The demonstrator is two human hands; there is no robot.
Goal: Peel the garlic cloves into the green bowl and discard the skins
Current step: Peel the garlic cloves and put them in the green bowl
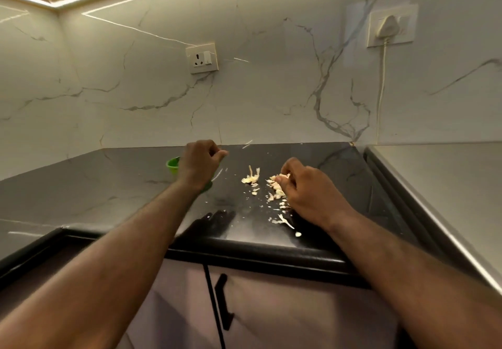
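The green bowl (172, 164) stands on the dark countertop (108, 185), mostly hidden behind my left hand (199, 162). That hand hovers over the bowl with its fingers curled; whether it holds a clove I cannot tell. My right hand (304, 188) rests on the counter to the right, its fingers curled round pale garlic skins (279, 183). More loose skins lie in a small pile (251, 177) between the hands, and scraps (284, 221) trail toward the front edge.
A marble wall with a socket (202, 58) rises behind the counter. A plugged socket (391, 26) and its cable hang at the right. A grey raised surface (448, 185) borders the counter's right side. Cabinet doors with black handles (224, 302) sit below.
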